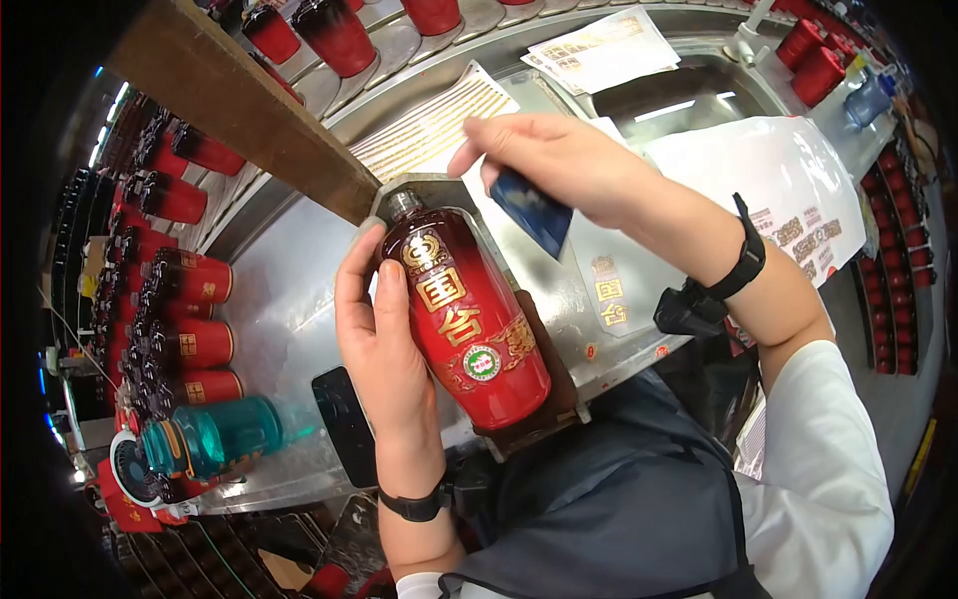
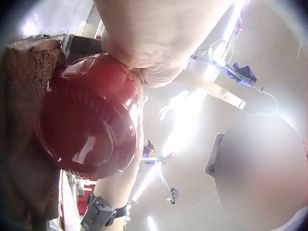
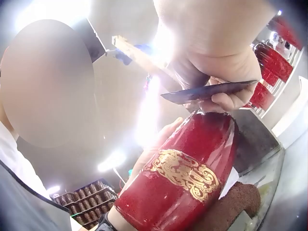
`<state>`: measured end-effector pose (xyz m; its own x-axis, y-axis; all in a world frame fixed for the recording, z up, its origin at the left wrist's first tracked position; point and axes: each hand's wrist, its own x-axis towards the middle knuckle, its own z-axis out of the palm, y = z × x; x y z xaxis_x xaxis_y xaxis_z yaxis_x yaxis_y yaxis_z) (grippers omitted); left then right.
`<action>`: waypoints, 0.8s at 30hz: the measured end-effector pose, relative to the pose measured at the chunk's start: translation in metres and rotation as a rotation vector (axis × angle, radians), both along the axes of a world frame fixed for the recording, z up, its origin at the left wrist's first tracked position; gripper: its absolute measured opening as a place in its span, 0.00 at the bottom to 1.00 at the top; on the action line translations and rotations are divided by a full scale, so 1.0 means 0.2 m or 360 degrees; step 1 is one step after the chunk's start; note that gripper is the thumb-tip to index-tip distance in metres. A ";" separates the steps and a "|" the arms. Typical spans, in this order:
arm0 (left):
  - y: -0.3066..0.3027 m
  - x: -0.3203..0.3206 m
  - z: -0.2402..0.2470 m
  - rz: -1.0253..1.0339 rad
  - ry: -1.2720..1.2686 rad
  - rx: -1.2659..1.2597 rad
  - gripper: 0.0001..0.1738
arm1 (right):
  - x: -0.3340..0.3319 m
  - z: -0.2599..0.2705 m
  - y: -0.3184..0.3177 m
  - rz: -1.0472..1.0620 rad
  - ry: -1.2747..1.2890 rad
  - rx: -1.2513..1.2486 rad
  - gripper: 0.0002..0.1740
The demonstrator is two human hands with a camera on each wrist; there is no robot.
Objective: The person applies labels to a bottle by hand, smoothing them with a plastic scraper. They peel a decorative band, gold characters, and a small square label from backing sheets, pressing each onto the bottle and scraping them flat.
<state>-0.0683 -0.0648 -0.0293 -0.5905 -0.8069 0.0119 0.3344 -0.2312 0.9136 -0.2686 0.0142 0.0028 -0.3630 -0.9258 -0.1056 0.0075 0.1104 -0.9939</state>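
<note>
In the head view, a red glass bottle (image 1: 464, 329) with a dark shoulder, gold characters and a round green-white emblem lies tilted in a brown padded cradle (image 1: 547, 349). My left hand (image 1: 384, 344) grips its left side, thumb along the shoulder and fingers round the back. Above the bottle's neck, to the right, my right hand (image 1: 569, 165) holds a thin, flat, dark blue scraper-like piece (image 1: 534, 213) in its curled fingers. From the right wrist, the dark piece (image 3: 207, 92) sits just over the bottle's top, and gold scrollwork shows on the bottle's side (image 3: 144, 202).
Sheets with gold strips (image 1: 434, 125) and printed decals (image 1: 609, 50) lie behind the bottle, near a water basin (image 1: 689, 100). A decal sheet (image 1: 604, 285) is on the right. To the left are a phone (image 1: 341, 424), a teal drink bottle (image 1: 235, 439) and several red bottles (image 1: 205, 344). A wooden beam (image 1: 249, 110) slants overhead.
</note>
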 end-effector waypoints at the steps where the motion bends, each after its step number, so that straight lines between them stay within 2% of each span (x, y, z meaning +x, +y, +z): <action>1: 0.00 0.01 0.00 0.0020 -0.0018 -0.0049 0.21 | -0.02 0.01 0.01 -0.0084 -0.0081 0.0052 0.26; 2: 0.00 0.02 0.00 0.0017 -0.0016 -0.0046 0.21 | -0.04 0.03 0.04 -0.0053 -0.0293 0.0139 0.21; 5: 0.01 0.04 0.02 0.0035 -0.0103 -0.0204 0.23 | -0.03 -0.03 0.08 0.0051 -0.0203 0.0028 0.18; 6: 0.01 0.04 0.04 0.0032 -0.0133 -0.0298 0.23 | -0.02 0.00 0.10 0.0121 -0.0400 -0.0004 0.18; 10: 0.02 0.04 0.04 0.0041 -0.0231 -0.0530 0.23 | -0.01 -0.01 0.12 0.0059 -0.0354 -0.0072 0.16; 14: 0.01 0.02 0.04 0.0012 -0.0167 -0.0477 0.23 | 0.01 0.00 0.11 0.0094 -0.0356 -0.0131 0.14; 16: -0.02 0.02 0.01 -0.0019 -0.0232 -0.0728 0.24 | 0.02 0.01 0.08 0.0099 -0.0343 -0.0182 0.14; 24: -0.06 0.00 0.02 0.0010 -0.0329 -0.0740 0.22 | 0.01 0.02 -0.01 0.0225 -0.0349 -0.0221 0.15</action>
